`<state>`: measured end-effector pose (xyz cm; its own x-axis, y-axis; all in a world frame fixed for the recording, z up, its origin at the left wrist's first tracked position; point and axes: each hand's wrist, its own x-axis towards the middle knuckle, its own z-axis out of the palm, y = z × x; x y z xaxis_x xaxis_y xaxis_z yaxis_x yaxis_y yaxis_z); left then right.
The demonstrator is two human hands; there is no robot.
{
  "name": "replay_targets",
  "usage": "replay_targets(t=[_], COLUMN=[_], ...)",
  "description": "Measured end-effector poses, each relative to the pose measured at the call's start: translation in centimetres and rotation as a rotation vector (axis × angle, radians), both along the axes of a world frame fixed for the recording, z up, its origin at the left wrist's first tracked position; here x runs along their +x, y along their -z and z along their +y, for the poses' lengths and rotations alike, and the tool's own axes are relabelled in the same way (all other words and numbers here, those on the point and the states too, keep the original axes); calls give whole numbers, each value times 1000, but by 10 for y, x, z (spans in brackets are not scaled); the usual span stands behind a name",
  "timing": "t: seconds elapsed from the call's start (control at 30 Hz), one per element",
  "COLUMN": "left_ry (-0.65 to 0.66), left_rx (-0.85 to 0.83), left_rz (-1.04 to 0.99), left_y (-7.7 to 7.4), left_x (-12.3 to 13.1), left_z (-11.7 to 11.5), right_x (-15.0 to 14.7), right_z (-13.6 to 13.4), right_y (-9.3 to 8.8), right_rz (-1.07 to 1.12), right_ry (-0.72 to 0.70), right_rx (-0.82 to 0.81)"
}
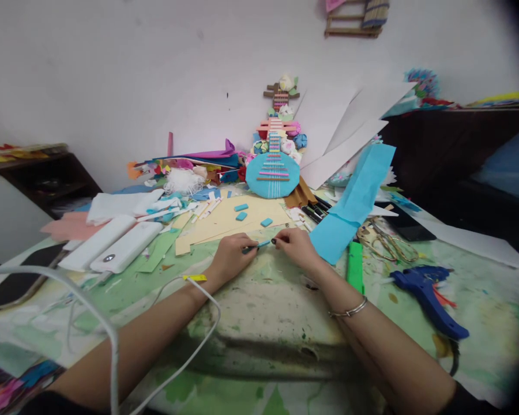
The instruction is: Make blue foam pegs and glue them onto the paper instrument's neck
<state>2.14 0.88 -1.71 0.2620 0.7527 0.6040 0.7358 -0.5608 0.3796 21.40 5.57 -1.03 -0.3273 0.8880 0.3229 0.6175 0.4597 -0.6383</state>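
Note:
My left hand (234, 253) is closed in a pinch on one end of a small blue paper piece (263, 243), low over the near edge of the table. From the other side, my right hand (292, 245) pinches at the piece's right end. Just beyond my hands, three similar blue paper pieces (241, 217) lie apart on a cream card sheet (211, 222). A paper lute model (266, 187) with a round blue body, strings and coloured strips leans upright at the back. A bent blue paper strip (343, 213) stands right of my right hand.
Right of my arm lie a green utility knife (355, 268), scissors (387, 245), a blue glue gun (428, 302) and a phone (409, 222). At left are white power banks (125, 248) and paper scraps. A white cable (207, 328) loops over my left forearm.

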Motion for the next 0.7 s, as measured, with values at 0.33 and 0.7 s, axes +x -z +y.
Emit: replay_targets(t=[0.33, 0.7], left_ry=[38, 43], left_rx=[27, 34], left_rz=[-6, -5], left_y=[-1, 0], left_x=[1, -1], left_z=[-1, 1], right_x=[-6, 11], right_z=[-8, 0], right_y=[-2, -17], right_rz=[37, 612], right_ry=[-99, 6], right_rx=[-3, -14])
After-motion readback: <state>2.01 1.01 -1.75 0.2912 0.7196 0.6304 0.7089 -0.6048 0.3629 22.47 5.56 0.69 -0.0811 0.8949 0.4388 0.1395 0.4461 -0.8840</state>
